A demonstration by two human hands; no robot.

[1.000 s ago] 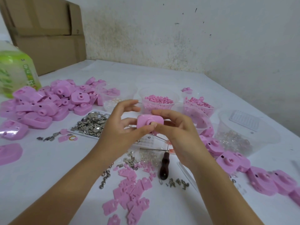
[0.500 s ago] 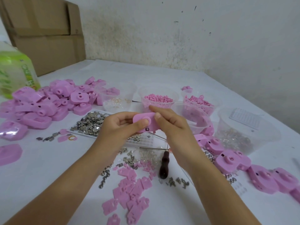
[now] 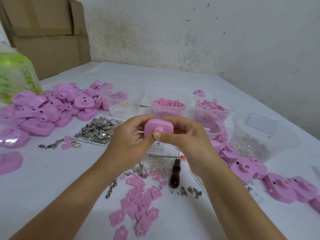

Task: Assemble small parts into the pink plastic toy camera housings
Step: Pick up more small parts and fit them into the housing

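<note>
The pink camera housing [image 3: 158, 126] is held up above the middle of the white table [image 3: 43, 179], between both hands, with its round lens stub facing the camera. The left hand [image 3: 128, 140] grips its left end, fingers curled round the top edge. The right hand [image 3: 189, 137] grips the right end, fingers bent over the top, and its thumb lies across the lower front just under the stub. Both forearms reach in from the bottom corners and meet at the housing.

Below the hands a dark-handled tool [image 3: 175, 174] lies on the table, with flat pink plates [image 3: 138, 205] and small metal bits scattered near it. A tray of silver metal pieces [image 3: 97, 129] sits just left of the left hand. Behind the hands stand clear tubs, one full of pink pellets [image 3: 168, 103]. A pile of housings [image 3: 52, 110] lies at the left, and more housings [image 3: 245, 166] run along the right.
</note>
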